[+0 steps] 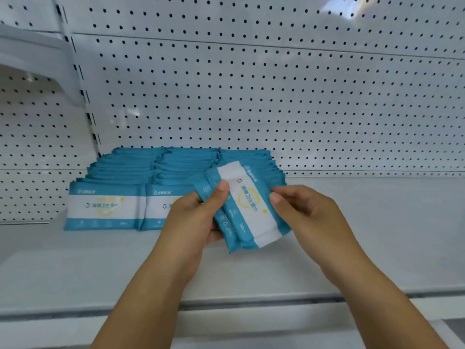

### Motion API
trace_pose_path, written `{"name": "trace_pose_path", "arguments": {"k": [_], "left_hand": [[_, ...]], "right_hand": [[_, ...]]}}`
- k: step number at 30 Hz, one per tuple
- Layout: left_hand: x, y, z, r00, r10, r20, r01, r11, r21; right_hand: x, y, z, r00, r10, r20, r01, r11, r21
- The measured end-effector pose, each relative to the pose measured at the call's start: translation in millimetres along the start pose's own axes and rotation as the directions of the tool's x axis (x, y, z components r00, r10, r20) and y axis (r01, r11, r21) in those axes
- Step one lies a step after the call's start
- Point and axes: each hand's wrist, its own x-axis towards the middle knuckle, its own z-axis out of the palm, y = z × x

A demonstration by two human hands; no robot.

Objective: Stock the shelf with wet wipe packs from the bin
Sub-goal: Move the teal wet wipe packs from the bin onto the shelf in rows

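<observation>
Above shelf (364, 238), fanned wipe packs (251, 217)

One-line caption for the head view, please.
The left hand and right hand hold a few wet wipe packs over the shelf, in front of stocked rows.

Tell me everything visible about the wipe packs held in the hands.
The held packs are a few flat, soft-looking teal pouches with a white band, a yellow ring and dark print. Fanned and tilted, they hang above the shelf. The left hand grips their left side; the right hand pinches the right edge.
</observation>
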Motion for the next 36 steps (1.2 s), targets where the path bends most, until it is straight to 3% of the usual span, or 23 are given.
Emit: {"name": "trace_pose_path", "arguments": {"k": [5,14,19,25,31,36], "left_hand": [[-7,0,6,0.998,0.058,-0.040,-0.057,0.998,0.024],[-7,0,8,0.997,0.048,-0.054,-0.044,0.997,0.057],[-5,-1,2,0.984,0.108,-0.139,-0.096,0.991,0.091],[-2,-4,-12,0.917,0.180,-0.355,-0.140,0.981,0.135],[1,0,-25,0.814,0.270,-0.514,-0.207,0.962,0.178],[5,-1,-30,0.833,0.202,-0.516,-0.184,0.979,0.086]], "right_hand": [[-4,-4,-1,0.988,0.042,0.149,-0.054,0.995,0.080],[3,5,-1,0.999,-0.042,0.034,0.039,0.996,0.076],[3,8,-5,0.995,-0.070,0.074,0.071,0.997,-0.013],[8,14,-10,0.986,-0.161,-0.046,0.150,0.971,-0.185],[22,12,-2,0.955,-0.296,0.004,0.273,0.874,-0.402],[42,19,14,0.911,-0.403,0.091,0.392,0.771,-0.503]]}}
